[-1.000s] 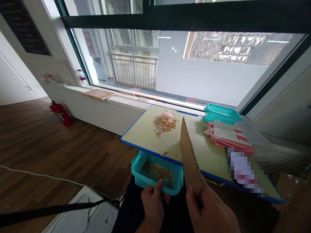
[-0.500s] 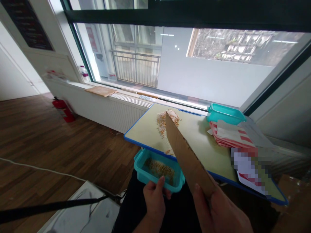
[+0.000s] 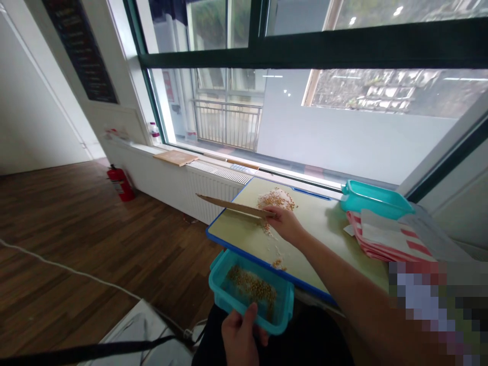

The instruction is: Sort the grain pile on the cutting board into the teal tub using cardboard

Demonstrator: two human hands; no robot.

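**Cardboard at the pile, tray under the edge**

I see the cardboard strip (image 3: 232, 206) pinched at one end by the right hand (image 3: 284, 223), fingers closed over it and arm stretched across the table (image 3: 244, 236). The strip lies nearly level and seems low over the top, though I cannot tell whether it touches. Its free end juts past the table's left edge, over the floor. The hand sits just beside the grain pile (image 3: 277, 199) at the far side, which I judge is why the arm reaches so far.

A thin trail and a small cluster of grains (image 3: 279, 263) lie near the blue front edge. Directly below that edge the left hand (image 3: 240, 338) grips the teal tray (image 3: 232, 305), thumb hooked over its near rim. The tray is held level and already carries grains (image 3: 253, 287). Placed there, it would catch anything leaving the edge.

There is bare tabletop between pile and front edge. To the right, a second teal tray (image 3: 375, 201) and a striped stack (image 3: 385, 236) crowd the surface. The radiator (image 3: 213, 188) stands close behind the far left corner.
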